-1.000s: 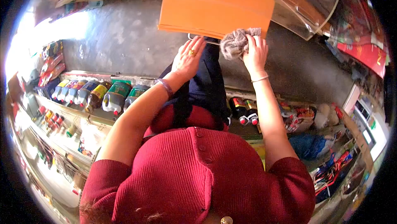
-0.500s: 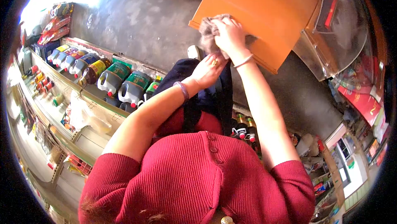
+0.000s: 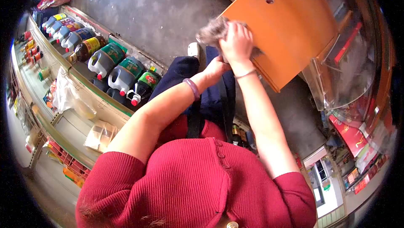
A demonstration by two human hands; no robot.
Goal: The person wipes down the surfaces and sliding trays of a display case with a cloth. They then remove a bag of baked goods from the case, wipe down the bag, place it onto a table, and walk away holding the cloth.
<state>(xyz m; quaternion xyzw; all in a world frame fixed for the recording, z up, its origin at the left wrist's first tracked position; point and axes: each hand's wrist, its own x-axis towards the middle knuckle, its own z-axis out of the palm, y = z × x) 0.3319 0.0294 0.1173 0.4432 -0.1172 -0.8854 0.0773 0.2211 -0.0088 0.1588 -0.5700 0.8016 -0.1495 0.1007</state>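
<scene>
Right hand (image 3: 237, 46) clamped fingers on woolly cloth (image 3: 212, 32), perhaps snagging at orange panel (image 3: 294, 34)'s nine-o'clock edge; left hand (image 3: 215, 69)'s fingers couldn't be told.

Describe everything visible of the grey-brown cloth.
The cloth is grey-brown, soft-looking and fabric-like, bunched into a loose wad, with its outline and weave blurred. The right hand grips it from above, hiding part of it. It sits at the edge of the orange panel, with one side jutting past that edge. The left hand is close below; whether it touches the cloth is unclear.
</scene>
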